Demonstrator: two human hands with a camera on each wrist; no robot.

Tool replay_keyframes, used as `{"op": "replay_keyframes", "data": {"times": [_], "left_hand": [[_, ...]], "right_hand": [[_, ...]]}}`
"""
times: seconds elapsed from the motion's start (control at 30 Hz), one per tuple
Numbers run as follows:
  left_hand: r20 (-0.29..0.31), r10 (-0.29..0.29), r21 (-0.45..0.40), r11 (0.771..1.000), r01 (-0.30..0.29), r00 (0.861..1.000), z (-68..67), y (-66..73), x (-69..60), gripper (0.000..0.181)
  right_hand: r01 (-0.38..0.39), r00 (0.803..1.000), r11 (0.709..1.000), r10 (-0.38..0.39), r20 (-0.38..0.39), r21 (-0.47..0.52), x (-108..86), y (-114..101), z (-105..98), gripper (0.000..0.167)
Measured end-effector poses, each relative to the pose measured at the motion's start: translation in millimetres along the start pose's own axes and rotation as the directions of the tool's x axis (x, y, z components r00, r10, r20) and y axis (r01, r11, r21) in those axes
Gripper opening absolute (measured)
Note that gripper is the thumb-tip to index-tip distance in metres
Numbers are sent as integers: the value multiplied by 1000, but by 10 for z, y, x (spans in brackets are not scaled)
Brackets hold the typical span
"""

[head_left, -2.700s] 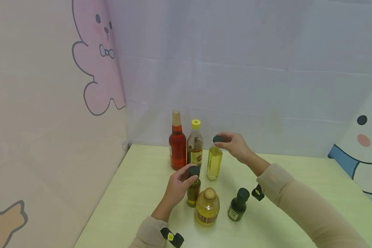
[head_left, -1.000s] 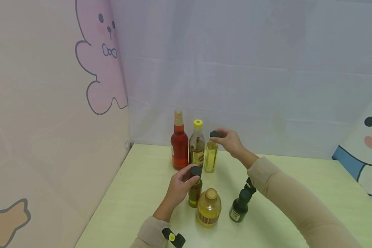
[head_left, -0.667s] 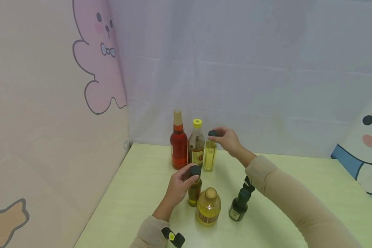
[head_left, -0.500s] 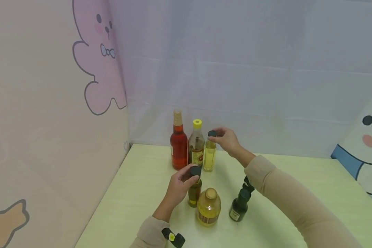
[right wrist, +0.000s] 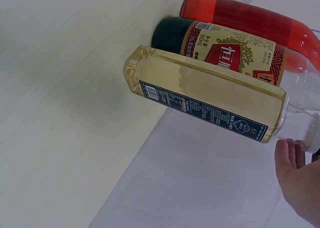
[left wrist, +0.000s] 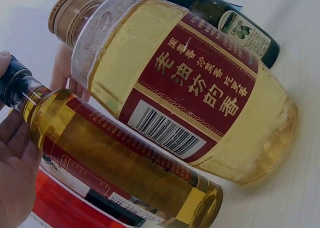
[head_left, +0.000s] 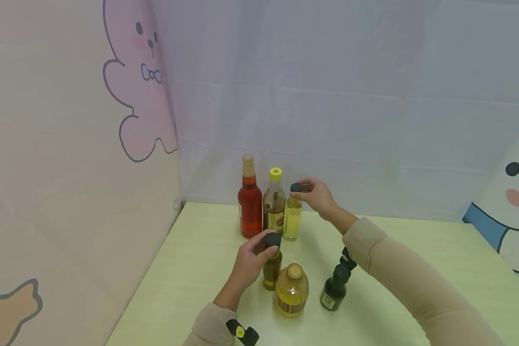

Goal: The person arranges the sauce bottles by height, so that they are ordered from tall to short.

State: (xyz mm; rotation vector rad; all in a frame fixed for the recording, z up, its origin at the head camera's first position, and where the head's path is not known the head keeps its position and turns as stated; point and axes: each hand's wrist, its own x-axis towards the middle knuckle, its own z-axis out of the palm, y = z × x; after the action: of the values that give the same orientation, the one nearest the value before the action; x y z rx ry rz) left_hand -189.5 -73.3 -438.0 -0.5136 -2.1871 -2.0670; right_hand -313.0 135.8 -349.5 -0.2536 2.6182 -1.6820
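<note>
We see the backdrop (head_left: 328, 120) behind and, below it, the pale table (head_left: 186, 264). On it stand six bottles in two loose groups. At the far side, from left to right, are the red bottle (head_left: 250, 206), the yellow-capped bottle (head_left: 274, 204) and the square bottle (head_left: 293, 218). Nearer to us are the round bottle (head_left: 291, 293), the brown bottle (head_left: 271, 276) just to its left, and the green bottle (head_left: 333, 292) apart on its right.

We judge the far three to be in line, the square one at the right end, just beside its neighbour; we cannot tell whether they touch. The near three form no such row, and the brown one seems only taken hold of, its placing not yet done. The right hand has not let go either.

Both held bottles look upright to us, long axes vertical, caps up and bases apparently on the table. The square one's dark label (right wrist: 202, 110) faces the right wrist camera.

The right hand (head_left: 317, 196) pinches the square bottle at its dark cap (head_left: 296, 187); the left hand (head_left: 248, 259) grips the brown one around its black cap (head_left: 272, 240).
</note>
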Motion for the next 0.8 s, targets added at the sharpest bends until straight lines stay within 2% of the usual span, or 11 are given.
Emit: {"op": "replay_keyframes", "data": {"times": [0.23, 0.43, 0.8], "left_hand": [[-5, 13, 14, 1000, -13, 1000, -9, 3, 4, 41], [-4, 24, 14, 1000, -24, 1000, -1, 28, 3, 42], [2, 3, 3, 1000, -3, 1000, 4, 7, 16, 40]], "right_hand": [[15, 999, 1000, -16, 33, 26, -24, 6, -35, 53], [27, 999, 998, -29, 37, 58, -61, 9, -77, 51], [-4, 999, 997, 1, 44, 78, -139, -7, -159, 55]]}}
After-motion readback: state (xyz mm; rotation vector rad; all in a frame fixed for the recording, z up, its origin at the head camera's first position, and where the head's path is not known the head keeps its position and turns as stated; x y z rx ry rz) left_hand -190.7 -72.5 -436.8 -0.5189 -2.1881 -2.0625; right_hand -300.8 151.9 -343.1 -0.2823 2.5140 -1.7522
